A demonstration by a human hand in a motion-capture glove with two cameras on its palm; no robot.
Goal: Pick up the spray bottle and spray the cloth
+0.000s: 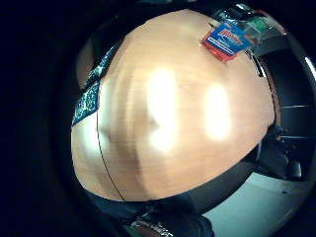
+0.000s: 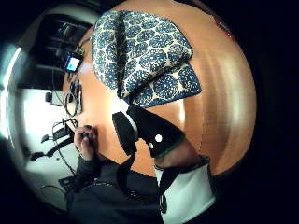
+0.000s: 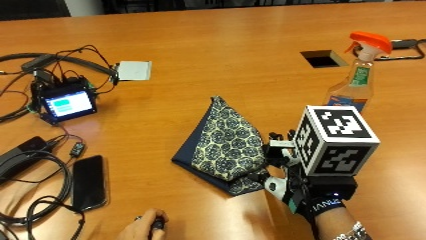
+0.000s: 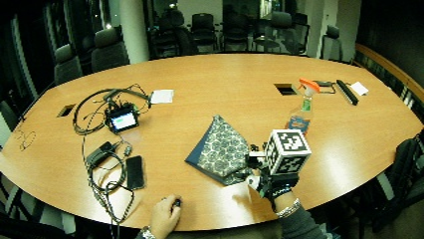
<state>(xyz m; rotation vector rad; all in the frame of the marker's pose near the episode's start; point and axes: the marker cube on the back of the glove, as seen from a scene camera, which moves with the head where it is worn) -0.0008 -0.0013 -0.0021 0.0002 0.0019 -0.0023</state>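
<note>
A gloved right hand (image 3: pixel 303 192) hovers low over the near edge of a wooden counter (image 3: pixel 219 55), just beside the near right corner of a folded blue-and-cream patterned cloth (image 3: pixel 226 145). Whether the grip is apart or together cannot be told, since the fingers are hidden; nothing is seen in it. The spray bottle (image 3: pixel 356 75), clear with an orange trigger head, stands upright and untouched farther back and to the right, well apart from the hand and near a square cable port (image 3: pixel 323 58) in the counter. The pick-up, by the look of it, has not begun. The risk from here lies in the reach: the bottle is tall and narrow, and a hand arriving from the near side could knock it over before closing round it. The person's bare hand (image 3: pixel 146 227) rests at the near edge, beside a dark phone (image 3: pixel 90 182) and a tangle of cables (image 3: pixel 33 170).
</note>
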